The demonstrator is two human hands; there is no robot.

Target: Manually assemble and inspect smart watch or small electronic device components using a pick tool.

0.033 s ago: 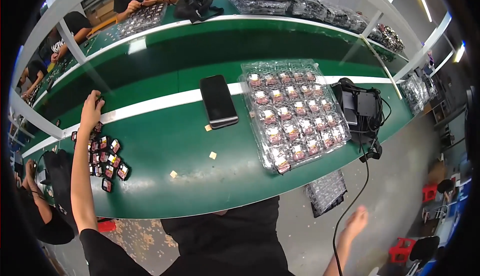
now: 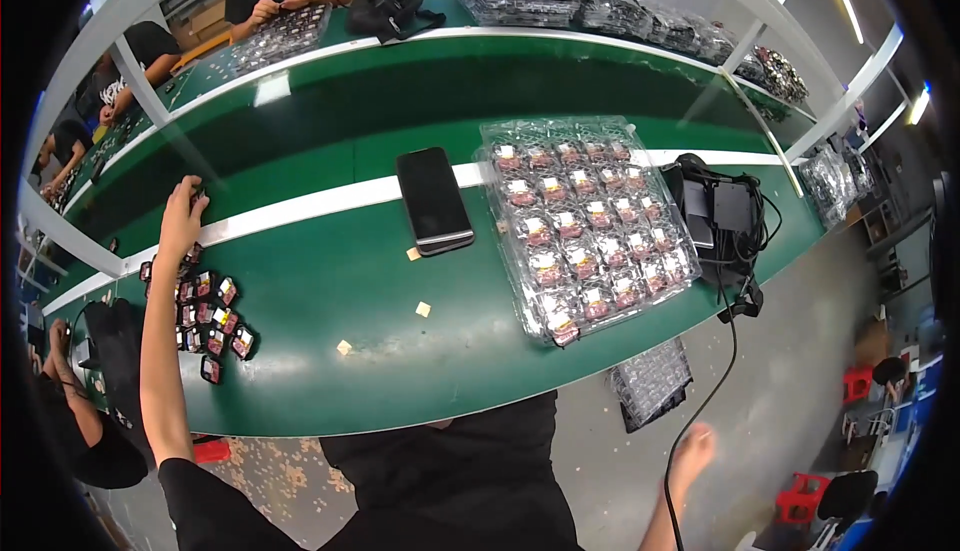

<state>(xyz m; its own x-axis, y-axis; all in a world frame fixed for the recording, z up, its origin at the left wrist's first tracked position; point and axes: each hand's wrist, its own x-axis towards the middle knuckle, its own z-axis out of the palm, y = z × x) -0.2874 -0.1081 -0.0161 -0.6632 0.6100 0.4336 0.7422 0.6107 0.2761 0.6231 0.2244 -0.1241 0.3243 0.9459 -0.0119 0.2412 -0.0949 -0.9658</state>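
My left hand [image 2: 182, 219] reaches to the white strip at the left. Its fingers close on a small dark piece [image 2: 200, 192] that they partly hide. Beneath that wrist and beside the forearm lie several small black modules [image 2: 226, 291] with pinkish, white and yellow faces, loosely grouped on the green table. Off the table's near right edge, low over the floor, hangs my right hand [image 2: 692, 456], its fingers curled and slightly blurred. Whatever it may hold is hidden. A clear plastic tray [image 2: 520, 301], filled with rows of similar modules, rests at the right of the table.
A black phone [image 2: 434, 201] lies across the white strip [image 2: 320, 206]. Small tan chips [image 2: 423, 309] dot the green tabletop [image 2: 320, 371]. Black devices with cables [image 2: 735, 211] crowd the right end, one cable hanging past my right hand. Plastic trays [image 2: 650, 381] lie below. People work across the divider.
My right hand has dropped lower and shifted left beside the hanging cable. My left hand stays at the white strip, and the view has shifted very slightly.
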